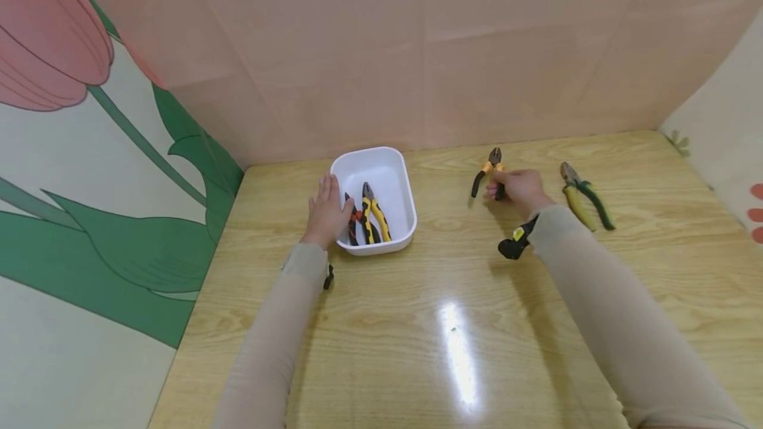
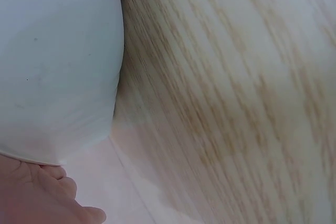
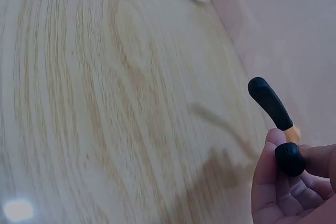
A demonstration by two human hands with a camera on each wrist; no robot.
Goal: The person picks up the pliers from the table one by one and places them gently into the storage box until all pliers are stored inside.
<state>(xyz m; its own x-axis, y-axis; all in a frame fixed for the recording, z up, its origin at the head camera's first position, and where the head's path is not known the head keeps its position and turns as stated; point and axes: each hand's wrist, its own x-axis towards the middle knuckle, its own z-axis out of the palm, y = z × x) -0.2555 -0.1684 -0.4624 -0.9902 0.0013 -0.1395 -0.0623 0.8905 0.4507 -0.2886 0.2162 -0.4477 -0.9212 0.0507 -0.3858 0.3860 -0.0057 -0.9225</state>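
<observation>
Orange-and-black pliers [image 1: 490,176] sit pinched in the right hand [image 1: 520,190], fingers curled round one black handle end while the other handle juts free, at about one o'clock on the wooden table [image 1: 453,296], lifted just off the surface. Green-and-yellow pliers [image 1: 583,196] lie just beside that hand toward three o'clock, apart from it. At eleven o'clock the left hand [image 1: 326,210] rests with straight fingers flat against the left wall of the white tray [image 1: 398,171], gripping nothing. Inside the tray lie yellow-handled pliers [image 1: 374,213] and red-and-black pliers [image 1: 353,220]. Bare tabletop runs between tray and right hand, and widely toward six o'clock; the pink wall [image 1: 417,51] closes off twelve.
</observation>
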